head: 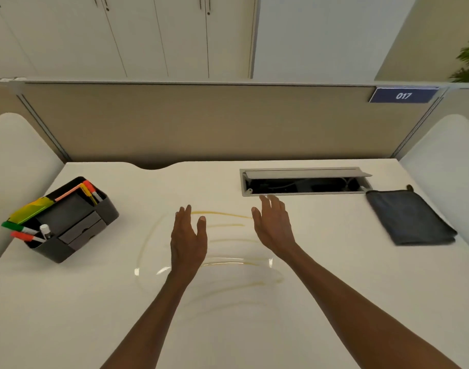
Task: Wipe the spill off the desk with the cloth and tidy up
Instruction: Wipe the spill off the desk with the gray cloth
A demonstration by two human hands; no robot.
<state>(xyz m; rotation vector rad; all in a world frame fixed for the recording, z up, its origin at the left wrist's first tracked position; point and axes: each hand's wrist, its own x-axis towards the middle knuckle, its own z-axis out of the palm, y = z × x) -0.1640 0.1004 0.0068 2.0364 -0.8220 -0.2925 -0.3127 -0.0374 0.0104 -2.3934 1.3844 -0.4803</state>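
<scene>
While both hands, left (188, 241) and right (273, 225), hover empty-palmed, the dark organizer (68, 222) holds markers (24, 230).

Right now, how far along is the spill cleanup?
Nothing looks done. The yellowish liquid streaks are spread across the white desk. The folded dark grey cloth lies untouched at the right, beside the open cable tray. Both hands, left and right, hover open and empty over the spill. Left: fetch the cloth, wipe, tidy. The dark organiser of markers stands at the left.
</scene>
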